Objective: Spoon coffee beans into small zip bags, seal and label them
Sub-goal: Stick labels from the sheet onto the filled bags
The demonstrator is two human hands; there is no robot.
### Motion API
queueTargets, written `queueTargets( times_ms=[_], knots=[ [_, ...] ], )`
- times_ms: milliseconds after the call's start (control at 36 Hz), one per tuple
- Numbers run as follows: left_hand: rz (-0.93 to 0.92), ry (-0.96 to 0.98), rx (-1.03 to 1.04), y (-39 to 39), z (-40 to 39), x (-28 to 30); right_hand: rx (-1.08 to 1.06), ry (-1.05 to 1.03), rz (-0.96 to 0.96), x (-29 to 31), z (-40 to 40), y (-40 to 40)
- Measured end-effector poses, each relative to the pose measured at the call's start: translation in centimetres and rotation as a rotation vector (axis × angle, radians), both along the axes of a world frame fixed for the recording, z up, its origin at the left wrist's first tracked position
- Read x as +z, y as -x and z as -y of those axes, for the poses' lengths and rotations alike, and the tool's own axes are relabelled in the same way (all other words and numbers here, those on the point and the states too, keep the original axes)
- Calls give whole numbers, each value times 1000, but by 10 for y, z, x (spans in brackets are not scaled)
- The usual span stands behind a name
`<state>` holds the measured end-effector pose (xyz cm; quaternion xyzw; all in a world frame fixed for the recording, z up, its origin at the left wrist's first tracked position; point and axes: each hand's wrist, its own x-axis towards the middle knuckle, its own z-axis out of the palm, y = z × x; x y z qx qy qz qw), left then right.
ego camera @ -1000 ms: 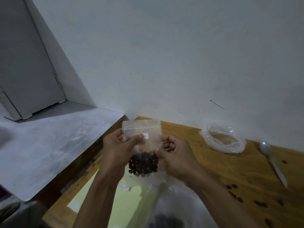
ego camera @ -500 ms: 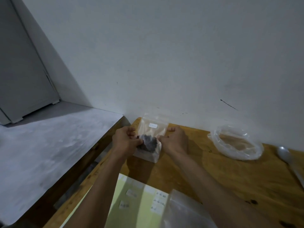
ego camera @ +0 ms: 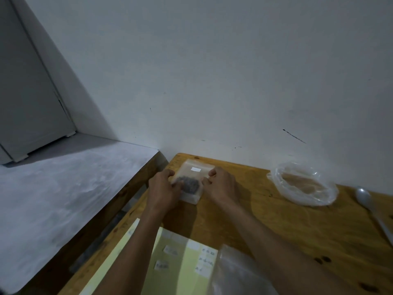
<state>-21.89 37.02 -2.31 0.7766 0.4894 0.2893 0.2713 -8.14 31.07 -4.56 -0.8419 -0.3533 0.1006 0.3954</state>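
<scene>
Nearest you, the yellow label sheet (ego camera: pixel 182 265) lies on the desk (ego camera: pixel 276 220), a clear plastic bag (ego camera: pixel 238 273) just right of it. Further out, your left hand (ego camera: pixel 162 189) and right hand (ego camera: pixel 221 185) each hold a side of the small zip bag (ego camera: pixel 192 180): grip narrow, fingers curled on its edges. Bag lies flat at the desk's far left corner, beans (ego camera: pixel 190 185) inside, white label (ego camera: pixel 196 169) on top. Spoon (ego camera: pixel 370 206) far right.

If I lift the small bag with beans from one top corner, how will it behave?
The small zip bag is thin clear plastic, so it would probably hang limp. The beans sit in one clump and may slide downward. It looks light, being only partly filled.
</scene>
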Motion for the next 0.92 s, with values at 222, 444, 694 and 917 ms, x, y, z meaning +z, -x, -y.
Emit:
queueTargets(
  times_ms=[222, 444, 694, 917],
  knots=[
    [75, -94, -79, 31, 48, 19, 138, -10, -34, 33, 68, -1],
    [74, -37, -181, 65, 133, 16, 237, 43, 33, 59, 183, 5],
    [-242, 36, -152, 59, 193, 8, 278, 357, 179, 48, 238, 23],
    [-108, 104, -105, 59, 204, 6, 233, 286, 199, 28, 233, 33]
  ],
)
